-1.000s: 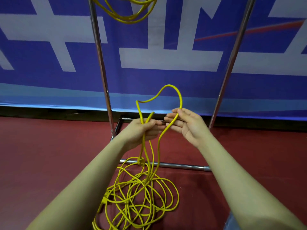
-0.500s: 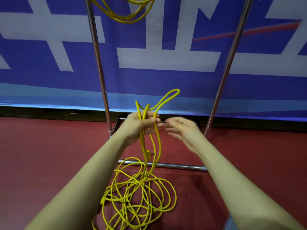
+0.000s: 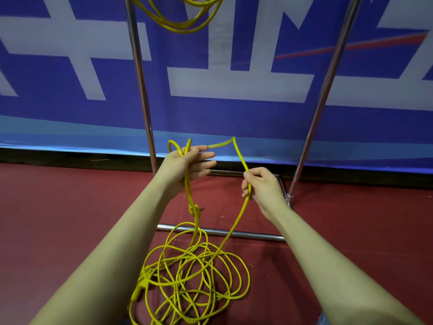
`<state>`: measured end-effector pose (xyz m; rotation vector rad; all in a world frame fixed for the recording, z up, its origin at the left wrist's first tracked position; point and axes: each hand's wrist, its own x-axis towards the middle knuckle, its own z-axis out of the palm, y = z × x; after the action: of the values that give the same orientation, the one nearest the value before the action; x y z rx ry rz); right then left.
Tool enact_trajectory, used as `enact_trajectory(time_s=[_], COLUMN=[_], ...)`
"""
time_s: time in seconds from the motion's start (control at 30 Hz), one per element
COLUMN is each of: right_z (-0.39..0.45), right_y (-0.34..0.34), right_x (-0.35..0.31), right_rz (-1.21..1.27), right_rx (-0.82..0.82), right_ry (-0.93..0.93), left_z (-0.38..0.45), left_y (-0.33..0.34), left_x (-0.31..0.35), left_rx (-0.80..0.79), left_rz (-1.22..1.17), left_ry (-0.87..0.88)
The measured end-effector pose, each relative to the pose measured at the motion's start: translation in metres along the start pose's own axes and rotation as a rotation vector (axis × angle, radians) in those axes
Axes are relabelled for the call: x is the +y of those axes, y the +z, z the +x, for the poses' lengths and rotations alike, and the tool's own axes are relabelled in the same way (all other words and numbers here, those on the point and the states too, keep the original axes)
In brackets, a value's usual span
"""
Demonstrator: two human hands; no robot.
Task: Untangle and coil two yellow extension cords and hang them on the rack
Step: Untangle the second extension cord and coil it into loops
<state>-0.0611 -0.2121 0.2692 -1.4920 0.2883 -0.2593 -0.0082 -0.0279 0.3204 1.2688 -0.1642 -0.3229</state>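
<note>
The right hand (image 3: 263, 186) has dropped rightward, gripping the cord (image 3: 241, 158) running steeply upward toward the left hand's (image 3: 187, 165) apparently clasped loops.

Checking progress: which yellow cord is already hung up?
The coiled cord at the top edge, hanging between the rack uprights. The other cord lies mostly tangled on the floor, partly held in both hands.

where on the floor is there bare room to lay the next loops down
Bare red floor lies left of the left arm, and more right of the rack's right pole. It is crowded between the arms, where the cord pile lies in front of the rack's bottom bar.
</note>
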Motion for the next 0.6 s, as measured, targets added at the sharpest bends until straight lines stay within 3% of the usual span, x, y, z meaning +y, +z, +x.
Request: enact_trajectory(time_s=[0.17,0.3,0.37,0.47,0.6], right_z=[0.007,0.006,0.006,0.002,-0.002], right_y=[-0.015,-0.016,-0.014,-0.012,-0.015], right_x=[0.005,0.006,0.002,-0.012,-0.022], right_rz=[-0.484,-0.783,-0.788,-0.551,-0.393], right_rx=[0.206,0.055,-0.074,-0.246,-0.28], right_ry=[-0.141,-0.138,-0.137,-0.155,-0.14], left_z=[0.001,0.003,0.002,-0.003,-0.007], left_y=[-0.001,0.0,0.002,0.005,0.005], left_x=[0.002,-0.003,-0.008,-0.018,-0.023], left_rx=[-0.002,-0.02,-0.054,-0.121,-0.212], left_rz=[0.016,0.069,0.209,0.517,0.666], left_ry=[0.015,0.045,0.071,0.088,0.042])
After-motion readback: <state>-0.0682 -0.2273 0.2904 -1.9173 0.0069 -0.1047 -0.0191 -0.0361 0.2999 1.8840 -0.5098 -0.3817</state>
